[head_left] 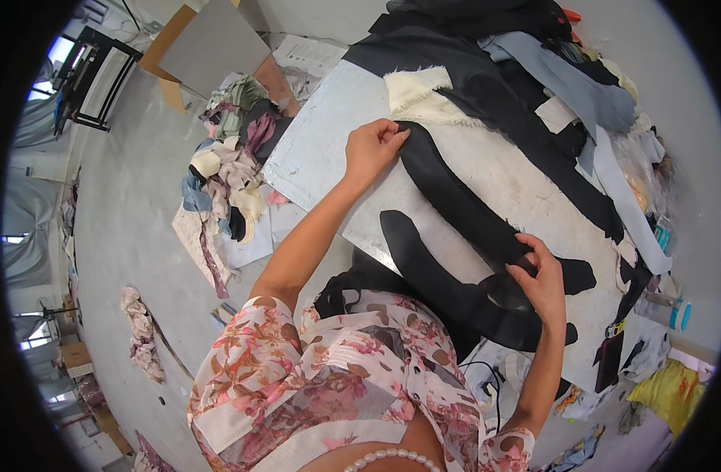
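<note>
A long curved black fabric strip (pixel 455 193) lies across the pale tabletop, its lower edge slightly frayed. My left hand (pixel 374 149) pinches its far left end between thumb and fingers. Toward the strip's near right end, my right hand (pixel 543 277) grips the cloth with thumb and fingers bent. Nearer to me lies a second curved black fabric piece (pixel 427 263), which passes below the right hand. Beside the right thumb is a dark, slightly shiny patch (pixel 506 293) that I cannot make out clearly. A cream fabric scrap (pixel 415 90) with frayed edges rests just beyond my left hand.
The metal-topped table (pixel 321 149) ends close to my lap. Black cloth (pixel 486 75) and a grey-blue strip (pixel 553 79) are heaped at the far right. A dark phone (pixel 609 362) lies at the right edge. Scraps (pixel 226 177) and a cardboard box (pixel 211 51) sit on the floor leftward.
</note>
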### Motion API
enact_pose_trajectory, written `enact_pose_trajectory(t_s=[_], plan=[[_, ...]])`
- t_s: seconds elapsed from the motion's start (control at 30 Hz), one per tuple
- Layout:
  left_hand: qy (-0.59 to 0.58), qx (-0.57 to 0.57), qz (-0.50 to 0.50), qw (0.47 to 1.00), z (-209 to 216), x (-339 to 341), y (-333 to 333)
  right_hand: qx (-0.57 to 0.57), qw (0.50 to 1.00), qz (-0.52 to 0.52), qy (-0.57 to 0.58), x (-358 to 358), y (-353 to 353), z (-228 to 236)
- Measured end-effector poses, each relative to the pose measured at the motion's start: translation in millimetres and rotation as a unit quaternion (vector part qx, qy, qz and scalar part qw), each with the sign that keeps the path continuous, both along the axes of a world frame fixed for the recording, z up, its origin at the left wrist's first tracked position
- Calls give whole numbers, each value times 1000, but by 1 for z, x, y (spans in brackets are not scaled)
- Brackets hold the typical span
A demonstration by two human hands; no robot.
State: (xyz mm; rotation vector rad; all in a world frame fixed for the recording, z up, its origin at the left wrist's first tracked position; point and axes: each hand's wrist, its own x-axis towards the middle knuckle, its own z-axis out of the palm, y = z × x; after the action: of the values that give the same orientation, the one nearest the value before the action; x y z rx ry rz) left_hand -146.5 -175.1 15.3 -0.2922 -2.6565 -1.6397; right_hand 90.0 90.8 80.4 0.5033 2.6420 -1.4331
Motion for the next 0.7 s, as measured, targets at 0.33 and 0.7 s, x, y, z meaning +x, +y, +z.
enact_pose_trajectory(t_s=[0.33, 0.7], plan=[[53, -155, 24, 986, 8, -8, 6, 12, 1000, 1, -16, -12, 9, -3], [260, -324, -154, 897, -6, 12, 40, 17, 1000, 6, -2, -13, 16, -7]])
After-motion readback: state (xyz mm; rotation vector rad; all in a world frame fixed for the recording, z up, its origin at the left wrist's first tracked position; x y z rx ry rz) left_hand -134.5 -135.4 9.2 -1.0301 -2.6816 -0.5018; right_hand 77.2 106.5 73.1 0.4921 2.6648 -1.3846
